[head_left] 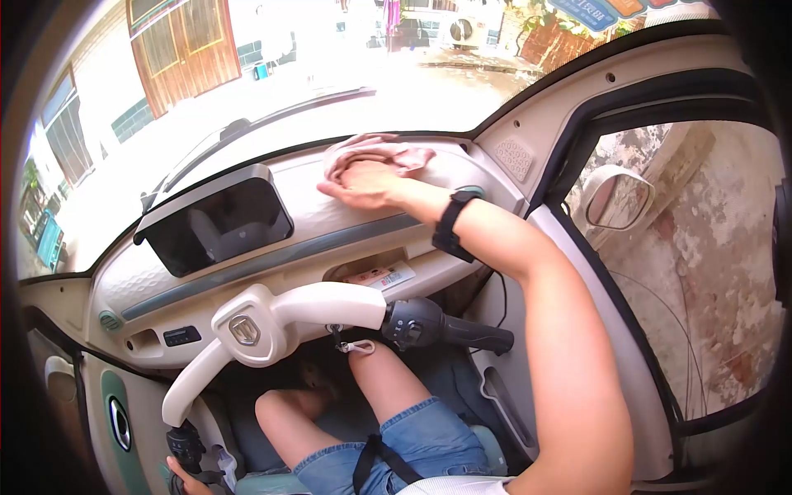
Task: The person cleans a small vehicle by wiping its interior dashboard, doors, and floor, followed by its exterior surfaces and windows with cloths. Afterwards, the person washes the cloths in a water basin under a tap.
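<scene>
A pinkish cloth [381,152] lies bunched on the white dashboard top [301,186], close to the windshield. My right hand [363,183] presses on it, fingers wrapped in or over its folds, with a black watch on that wrist. Down at the lower left, my left hand [188,478] is at the black left handlebar grip [186,445]; only part of it shows, and its fingers are mostly hidden. The dark display screen [216,227] stands left of the cloth.
A white handlebar [330,305] with a black right grip [478,334] spans in front of my knees. Keys [355,346] hang below it. An open tray [384,274] holds a printed card. The side window and mirror [619,198] are at the right.
</scene>
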{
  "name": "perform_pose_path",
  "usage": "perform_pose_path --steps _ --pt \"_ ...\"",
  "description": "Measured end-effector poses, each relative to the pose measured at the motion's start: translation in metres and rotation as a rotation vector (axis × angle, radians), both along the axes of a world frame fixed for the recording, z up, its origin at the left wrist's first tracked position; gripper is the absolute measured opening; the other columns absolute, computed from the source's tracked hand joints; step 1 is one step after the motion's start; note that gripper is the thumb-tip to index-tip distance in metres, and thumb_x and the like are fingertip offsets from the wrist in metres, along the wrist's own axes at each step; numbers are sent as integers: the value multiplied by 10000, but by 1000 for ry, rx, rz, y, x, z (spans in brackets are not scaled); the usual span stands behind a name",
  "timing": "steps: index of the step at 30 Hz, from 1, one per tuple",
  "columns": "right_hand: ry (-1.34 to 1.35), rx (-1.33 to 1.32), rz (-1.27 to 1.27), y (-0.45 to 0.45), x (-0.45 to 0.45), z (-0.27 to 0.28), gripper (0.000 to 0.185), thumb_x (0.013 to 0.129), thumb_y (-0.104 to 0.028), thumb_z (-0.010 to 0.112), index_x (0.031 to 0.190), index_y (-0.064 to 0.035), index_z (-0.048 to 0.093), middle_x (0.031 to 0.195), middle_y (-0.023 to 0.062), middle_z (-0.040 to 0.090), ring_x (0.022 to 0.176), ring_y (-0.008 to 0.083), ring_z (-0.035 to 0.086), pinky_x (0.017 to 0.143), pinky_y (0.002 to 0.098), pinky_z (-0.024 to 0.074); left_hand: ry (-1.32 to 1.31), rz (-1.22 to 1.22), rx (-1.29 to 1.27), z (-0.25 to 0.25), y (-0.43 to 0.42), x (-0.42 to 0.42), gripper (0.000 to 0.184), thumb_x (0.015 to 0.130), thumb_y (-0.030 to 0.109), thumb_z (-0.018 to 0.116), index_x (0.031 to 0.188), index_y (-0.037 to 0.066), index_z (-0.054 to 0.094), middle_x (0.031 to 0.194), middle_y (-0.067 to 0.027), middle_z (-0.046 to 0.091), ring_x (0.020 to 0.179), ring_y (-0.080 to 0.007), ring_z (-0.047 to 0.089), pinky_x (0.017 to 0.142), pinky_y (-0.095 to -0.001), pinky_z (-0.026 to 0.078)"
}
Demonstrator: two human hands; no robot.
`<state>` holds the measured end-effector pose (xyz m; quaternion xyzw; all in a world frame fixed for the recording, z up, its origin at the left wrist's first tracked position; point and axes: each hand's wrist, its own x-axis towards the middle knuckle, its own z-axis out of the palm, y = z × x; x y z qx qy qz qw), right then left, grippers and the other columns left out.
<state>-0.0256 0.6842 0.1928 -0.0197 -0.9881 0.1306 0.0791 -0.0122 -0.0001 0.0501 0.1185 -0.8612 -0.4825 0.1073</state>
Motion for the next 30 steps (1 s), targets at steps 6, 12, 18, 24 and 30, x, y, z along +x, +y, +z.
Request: perform_pose_path --steps 6,12,18,24,30 --pt "72 14 1 18 -7 5 493 964 -405 394 949 10 661 1025 207 665 1020 352 604 945 415 434 151 -50 -517 2 29 35 627 998 508 390 867 -18 705 824 -151 705 728 -293 636 707 -403 492" --pt "450 249 -330 86 65 -31 470 938 -390 432 797 -16 680 778 186 679 749 368 660 715 457 530 82 -156 -332 -6 19 30 575 1004 480 393 996 -29 659 864 -167 699 659 -298 624 645 -420 487" --pt "446 339 -709 97 99 -26 397 931 -334 442 907 -33 700 790 250 669 766 416 666 736 491 538 154 -148 -101 5 54 41 457 1046 384 320 859 0 484 812 -84 463 787 -209 462 804 -320 394" --pt "135 424 -771 116 91 -3 415 920 -303 431 901 -5 718 834 221 694 864 353 681 847 399 518 237 -117 -181 16 70 45 435 1036 322 324 813 -17 480 764 -145 488 732 -273 499 719 -361 412" --pt "-114 286 -577 76 103 35 395 946 -291 431 1087 33 607 1123 213 616 1085 267 593 927 346 454 323 -119 -221 25 81 47 403 1019 262 353 783 -32 495 730 -191 520 685 -348 528 660 -400 422"
